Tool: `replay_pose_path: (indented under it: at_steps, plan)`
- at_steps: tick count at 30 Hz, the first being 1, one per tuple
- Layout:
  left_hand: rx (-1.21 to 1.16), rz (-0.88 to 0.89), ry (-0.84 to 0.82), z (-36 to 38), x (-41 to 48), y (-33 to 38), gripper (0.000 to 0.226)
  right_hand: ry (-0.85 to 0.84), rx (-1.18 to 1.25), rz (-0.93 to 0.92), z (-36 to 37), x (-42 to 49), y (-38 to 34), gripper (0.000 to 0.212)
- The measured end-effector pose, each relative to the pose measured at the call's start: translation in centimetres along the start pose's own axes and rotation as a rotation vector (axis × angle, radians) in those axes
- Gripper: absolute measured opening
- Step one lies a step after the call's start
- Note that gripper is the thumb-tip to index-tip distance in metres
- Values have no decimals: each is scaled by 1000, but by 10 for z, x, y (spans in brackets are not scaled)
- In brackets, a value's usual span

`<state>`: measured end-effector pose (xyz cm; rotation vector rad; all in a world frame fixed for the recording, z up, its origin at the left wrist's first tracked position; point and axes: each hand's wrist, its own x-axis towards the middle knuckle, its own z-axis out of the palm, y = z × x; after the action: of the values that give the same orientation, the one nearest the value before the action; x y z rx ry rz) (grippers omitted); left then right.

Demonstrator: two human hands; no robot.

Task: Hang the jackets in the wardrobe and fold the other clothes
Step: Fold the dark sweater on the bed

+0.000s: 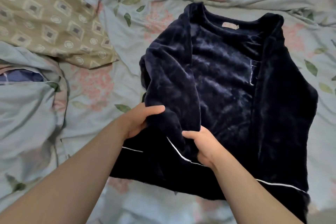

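Navy plush fleece, super fuzzy, with that crushed-velvet sheen where the pile catches the light. That's the dark blue fleece pyjama-style top [227,82], and it's lying opened up, inside facing out, on the bed. Both hands have hold of the same front panel, which is flopped over toward the middle in a thick, soft roll.

The left hand [140,123] pinches the outer edge of that roll, thumb on top and the rest of the fingers tucked underneath. The right hand [201,145] is just beside it, fingers curled and dug into the fleece, clamped on a bunched handful.

Right under the grip runs a thin white piping trim [179,152], which looks smooth and corded against all the fluff. Up past the hands, at the far end, there's the rounded neckline with a small pale fabric label [230,25]. Off to the right of the grip is a short line of white stitching [251,72] on the inner side.

Everything sits on a rumpled pale blue floral bedsheet [109,82] with pink blossoms and green leaves, wrinkled all over. Well off to the left of the hands there's a crumpled tan cloth with a diamond-and-circle print [51,23]. Below that, a bit of blue-purple fabric [23,76] peeks out of a fold in the sheet, and I can't tell what it is.
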<state>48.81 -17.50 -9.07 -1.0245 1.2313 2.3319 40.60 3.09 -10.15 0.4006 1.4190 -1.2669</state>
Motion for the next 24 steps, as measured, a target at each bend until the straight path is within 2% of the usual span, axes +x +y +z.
replay_pose_path:
  at_steps: [3, 6, 8, 10, 12, 14, 15, 17, 20, 21, 22, 24]
  plan:
    - [254, -63, -79, -2, -31, -15, 40, -38, 158, 33, 10, -8, 8, 17]
    - [413, -105, -113, -9, -55, -24, 36, -7, 50, 49, 21, -10, 17, 25]
    - [352, -99, 42, -17, -67, -34, 32, 0, 35, 51, 29, -10, 24, 27]
    - [513, -49, 265, -29, -72, -48, 20, 9, 35, 27, 37, -10, 36, 22]
    - [780, -13, 410, -35, -74, -61, 7, 127, -147, -55, 40, -7, 48, 14]
    - [860, 28, 568, -38, -71, -73, 12, 270, -312, -120, 43, -6, 56, 7]
    - [864, 62, 635, -39, -69, -75, 10, 315, -342, -140, 45, -7, 57, 11]
    - [778, 134, 669, -42, -61, -72, 13, 410, -370, -180, 51, -10, 58, 16]
    - [332, 93, 505, -43, -47, -44, 37, 680, -657, -400, 62, -21, 61, 26]
    - [245, 29, 428, -43, -42, -32, 36, 659, -721, -498, 67, -25, 61, 27]
    - [179, -49, 342, -44, -37, -21, 31, 562, -738, -541, 74, -29, 61, 25]
    - [62, -189, 154, -39, -31, -1, 26, 322, -717, -443, 90, -38, 60, 28]
